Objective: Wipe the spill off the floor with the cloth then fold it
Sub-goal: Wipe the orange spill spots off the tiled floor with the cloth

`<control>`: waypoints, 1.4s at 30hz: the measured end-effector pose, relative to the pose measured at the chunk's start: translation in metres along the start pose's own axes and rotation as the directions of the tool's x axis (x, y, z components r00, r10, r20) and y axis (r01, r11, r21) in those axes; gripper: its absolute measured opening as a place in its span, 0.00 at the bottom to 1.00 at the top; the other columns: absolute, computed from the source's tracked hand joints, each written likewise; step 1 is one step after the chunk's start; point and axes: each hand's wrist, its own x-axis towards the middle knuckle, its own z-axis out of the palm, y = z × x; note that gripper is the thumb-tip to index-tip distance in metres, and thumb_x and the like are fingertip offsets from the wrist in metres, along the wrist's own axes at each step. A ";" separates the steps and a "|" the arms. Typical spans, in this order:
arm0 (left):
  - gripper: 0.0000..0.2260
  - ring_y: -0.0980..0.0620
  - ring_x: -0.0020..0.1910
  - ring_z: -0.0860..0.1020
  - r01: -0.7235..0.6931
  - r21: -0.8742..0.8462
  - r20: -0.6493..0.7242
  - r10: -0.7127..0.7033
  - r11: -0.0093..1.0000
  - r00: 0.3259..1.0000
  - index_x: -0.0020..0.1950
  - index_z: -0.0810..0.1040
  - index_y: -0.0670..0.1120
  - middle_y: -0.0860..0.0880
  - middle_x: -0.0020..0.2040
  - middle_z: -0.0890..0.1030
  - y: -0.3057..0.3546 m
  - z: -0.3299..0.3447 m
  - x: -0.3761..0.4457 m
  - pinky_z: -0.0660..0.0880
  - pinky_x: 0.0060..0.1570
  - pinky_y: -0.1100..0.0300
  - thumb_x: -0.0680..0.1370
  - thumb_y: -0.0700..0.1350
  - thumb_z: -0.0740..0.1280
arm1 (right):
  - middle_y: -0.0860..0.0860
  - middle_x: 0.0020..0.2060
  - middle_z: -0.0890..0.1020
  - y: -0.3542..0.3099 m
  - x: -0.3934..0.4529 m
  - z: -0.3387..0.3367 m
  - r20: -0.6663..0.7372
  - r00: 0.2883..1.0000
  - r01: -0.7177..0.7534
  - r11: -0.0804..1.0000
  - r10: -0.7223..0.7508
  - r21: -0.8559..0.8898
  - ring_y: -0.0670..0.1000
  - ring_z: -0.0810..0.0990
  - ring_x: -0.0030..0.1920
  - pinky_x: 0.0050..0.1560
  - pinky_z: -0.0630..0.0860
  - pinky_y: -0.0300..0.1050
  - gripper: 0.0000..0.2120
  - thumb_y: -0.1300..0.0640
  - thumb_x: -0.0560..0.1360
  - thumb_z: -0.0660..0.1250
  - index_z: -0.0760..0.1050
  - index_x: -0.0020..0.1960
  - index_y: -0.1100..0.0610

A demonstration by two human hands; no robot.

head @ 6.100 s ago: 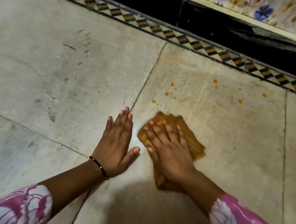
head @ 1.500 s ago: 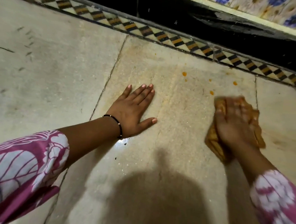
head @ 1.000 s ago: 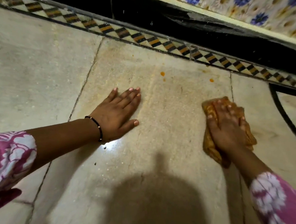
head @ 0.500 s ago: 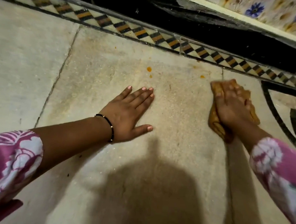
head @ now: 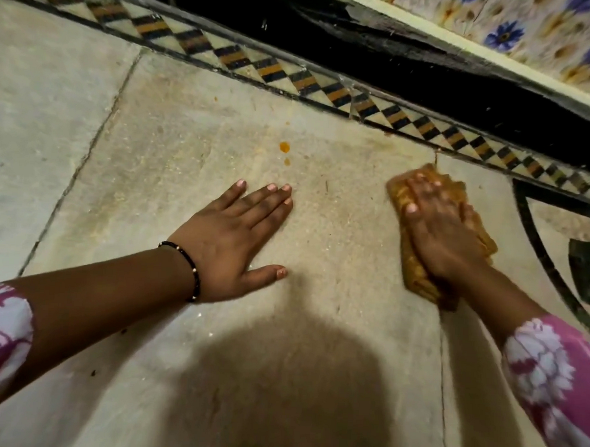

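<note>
An orange-brown cloth [head: 412, 270] lies bunched on the pale stone floor [head: 335, 276] at the right. My right hand [head: 440, 234] presses flat on top of it and hides most of it. My left hand [head: 233, 240] rests palm down on the bare floor to the left of the cloth, fingers spread, holding nothing. Orange drops of the spill [head: 284, 147] sit just beyond my left fingertips, with a smaller drop [head: 215, 99] further back. Faint yellowish smears cover the tile around both hands.
A patterned black, orange and white border strip [head: 331, 88] runs diagonally along the far side, with a black skirting [head: 414, 69] and flowered wall tiles [head: 542, 38] behind it. A black curved inlay [head: 538, 243] marks the floor right of the cloth. My shadow falls near the bottom.
My right hand has slid the cloth left and slightly nearer along the floor, away from the border strip. The orange drop that lay close to the strip is gone. My left hand stays planted.
</note>
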 end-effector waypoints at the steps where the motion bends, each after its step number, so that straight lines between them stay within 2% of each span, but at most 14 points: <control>1: 0.38 0.49 0.77 0.51 0.002 0.000 -0.001 -0.002 1.000 1.000 0.78 0.52 0.43 0.44 0.78 0.52 0.000 0.000 0.000 0.46 0.74 0.48 0.76 0.68 0.45 | 0.45 0.77 0.43 0.004 0.016 -0.005 0.005 0.998 -0.066 0.998 0.066 0.007 0.47 0.41 0.76 0.74 0.38 0.58 0.30 0.36 0.77 0.34 0.40 0.77 0.45; 5: 0.39 0.49 0.77 0.49 0.001 0.011 0.008 -0.001 1.000 1.000 0.78 0.50 0.43 0.45 0.78 0.50 0.001 0.000 0.002 0.46 0.74 0.47 0.76 0.68 0.45 | 0.49 0.78 0.42 -0.025 0.080 -0.016 0.033 0.980 -0.196 0.979 0.194 0.059 0.51 0.40 0.76 0.73 0.37 0.63 0.29 0.38 0.80 0.37 0.40 0.77 0.49; 8: 0.39 0.49 0.77 0.50 0.006 0.020 0.009 -0.006 1.000 1.000 0.78 0.50 0.43 0.45 0.78 0.51 0.000 0.001 0.001 0.46 0.74 0.47 0.76 0.68 0.45 | 0.50 0.78 0.43 -0.068 0.080 -0.010 0.049 0.998 -0.037 0.998 0.035 0.044 0.52 0.39 0.76 0.72 0.35 0.63 0.29 0.39 0.80 0.37 0.40 0.78 0.50; 12: 0.39 0.48 0.77 0.52 0.009 0.010 0.000 -0.009 1.000 1.000 0.78 0.52 0.42 0.44 0.78 0.53 0.001 0.001 0.000 0.46 0.74 0.48 0.76 0.68 0.45 | 0.41 0.74 0.40 -0.067 -0.008 0.011 0.011 0.990 0.136 0.989 -0.137 0.058 0.44 0.38 0.74 0.73 0.33 0.56 0.30 0.37 0.77 0.33 0.38 0.77 0.45; 15: 0.38 0.46 0.76 0.54 0.006 0.003 -0.013 -0.006 1.000 1.000 0.77 0.54 0.41 0.43 0.78 0.55 0.002 0.001 0.000 0.47 0.73 0.47 0.76 0.67 0.46 | 0.44 0.76 0.43 -0.021 -0.046 0.014 -0.026 1.000 -0.017 1.000 0.017 0.025 0.45 0.41 0.75 0.74 0.36 0.54 0.35 0.33 0.74 0.32 0.39 0.77 0.47; 18: 0.39 0.47 0.77 0.53 0.006 -0.001 -0.018 -0.006 1.000 1.000 0.77 0.53 0.41 0.44 0.78 0.53 0.002 0.001 -0.001 0.46 0.74 0.47 0.76 0.67 0.47 | 0.49 0.78 0.44 0.009 -0.017 -0.001 -0.031 0.977 -0.206 0.976 0.209 0.069 0.49 0.42 0.76 0.74 0.39 0.59 0.34 0.34 0.76 0.35 0.41 0.78 0.49; 22: 0.39 0.49 0.77 0.49 0.005 -0.004 0.004 -0.005 1.000 1.000 0.78 0.49 0.43 0.45 0.78 0.49 0.001 -0.001 0.001 0.44 0.74 0.48 0.75 0.68 0.46 | 0.53 0.78 0.45 -0.020 0.052 -0.008 -0.060 0.952 -0.294 0.953 0.299 0.071 0.54 0.42 0.77 0.73 0.40 0.63 0.30 0.40 0.80 0.38 0.42 0.78 0.51; 24: 0.40 0.49 0.77 0.48 0.005 -0.004 0.017 -0.005 1.000 1.000 0.78 0.48 0.44 0.46 0.78 0.48 0.002 -0.003 0.001 0.44 0.75 0.48 0.75 0.69 0.45 | 0.53 0.78 0.45 -0.057 0.066 -0.004 -0.044 0.971 -0.235 0.972 0.236 0.025 0.54 0.43 0.77 0.73 0.38 0.62 0.29 0.42 0.81 0.39 0.42 0.78 0.53; 28: 0.40 0.49 0.77 0.47 0.019 -0.017 0.019 -0.019 1.000 1.000 0.78 0.47 0.44 0.46 0.79 0.48 0.000 -0.007 -0.001 0.39 0.74 0.52 0.74 0.69 0.44 | 0.50 0.78 0.48 -0.121 0.020 0.017 -0.030 0.999 0.043 0.999 -0.044 -0.028 0.51 0.43 0.77 0.73 0.36 0.61 0.28 0.41 0.80 0.36 0.43 0.78 0.51; 31: 0.41 0.48 0.77 0.45 0.042 -0.044 0.058 -0.039 0.998 0.998 0.78 0.45 0.43 0.45 0.79 0.46 0.003 -0.010 -0.012 0.35 0.72 0.56 0.72 0.68 0.40 | 0.45 0.77 0.49 -0.114 -0.072 0.033 0.004 0.987 0.161 0.987 -0.161 -0.022 0.46 0.42 0.76 0.74 0.38 0.58 0.30 0.39 0.78 0.33 0.43 0.78 0.45; 33: 0.41 0.47 0.77 0.48 0.062 -0.026 0.045 -0.061 0.998 0.997 0.78 0.48 0.43 0.44 0.78 0.48 -0.005 -0.010 -0.039 0.38 0.73 0.55 0.73 0.69 0.40 | 0.44 0.77 0.52 -0.085 -0.128 0.040 0.061 0.980 0.194 0.980 -0.192 -0.041 0.43 0.41 0.76 0.74 0.39 0.54 0.29 0.38 0.78 0.33 0.44 0.77 0.44; 35: 0.41 0.45 0.76 0.54 0.185 -0.033 -0.026 -0.186 0.982 0.982 0.77 0.53 0.41 0.43 0.78 0.53 -0.020 -0.007 -0.078 0.43 0.73 0.51 0.75 0.69 0.42 | 0.46 0.77 0.53 -0.054 -0.149 0.036 0.096 0.989 0.123 0.990 -0.116 -0.068 0.42 0.41 0.75 0.73 0.37 0.49 0.30 0.36 0.77 0.33 0.44 0.77 0.44; 38: 0.41 0.45 0.76 0.54 0.406 -0.079 -0.054 -0.410 0.911 0.910 0.77 0.53 0.40 0.42 0.77 0.53 -0.031 -0.006 -0.114 0.44 0.73 0.48 0.75 0.69 0.45 | 0.42 0.75 0.44 -0.052 -0.122 0.026 0.042 0.999 -0.033 0.999 0.034 -0.021 0.43 0.40 0.75 0.73 0.34 0.51 0.33 0.35 0.75 0.32 0.41 0.77 0.45; 42: 0.43 0.46 0.77 0.50 0.429 -0.036 -0.015 -0.430 0.902 0.903 0.78 0.50 0.40 0.43 0.78 0.49 -0.026 -0.007 -0.111 0.44 0.74 0.46 0.74 0.71 0.43 | 0.47 0.77 0.43 -0.099 -0.018 0.013 -0.034 0.986 -0.158 0.985 0.161 0.071 0.49 0.41 0.76 0.74 0.39 0.59 0.29 0.40 0.80 0.39 0.41 0.78 0.49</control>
